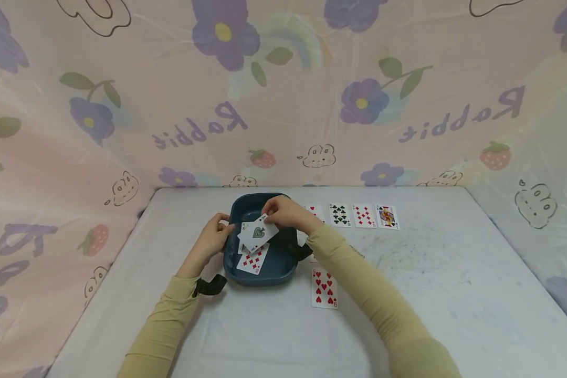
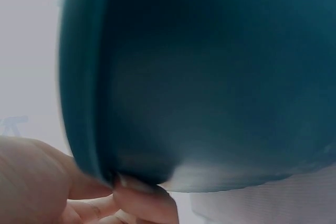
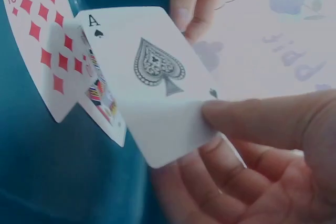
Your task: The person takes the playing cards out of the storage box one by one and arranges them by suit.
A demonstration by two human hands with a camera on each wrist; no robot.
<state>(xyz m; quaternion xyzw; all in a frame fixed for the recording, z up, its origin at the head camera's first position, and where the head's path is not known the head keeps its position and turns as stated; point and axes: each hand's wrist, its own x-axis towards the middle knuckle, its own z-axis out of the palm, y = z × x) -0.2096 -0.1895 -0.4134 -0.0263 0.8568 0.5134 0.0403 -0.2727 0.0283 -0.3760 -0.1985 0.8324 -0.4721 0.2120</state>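
My right hand [image 1: 285, 212] pinches an ace of spades [image 3: 157, 72] between thumb and fingers, holding it over a dark blue basin [image 1: 260, 281]. Inside the basin, a ten of diamonds [image 3: 44, 40] lies face up. A face card [image 3: 105, 111] beside it is partly covered by the ace. My left hand [image 1: 212, 236] grips the basin's left rim, thumb on one side and fingers on the other, as the left wrist view shows close up. Part of that hand also appears behind the ace in the right wrist view.
Right of the basin, a nine of hearts [image 1: 324, 289] lies near the front. A back row holds a card of hearts [image 1: 314, 211], a clubs card [image 1: 340, 215], a diamonds card [image 1: 364, 216] and a face card [image 1: 388, 217]. My right sleeve [image 1: 378, 294] partly hides other cards. Printed cloth [image 1: 283, 105] stands behind the table.
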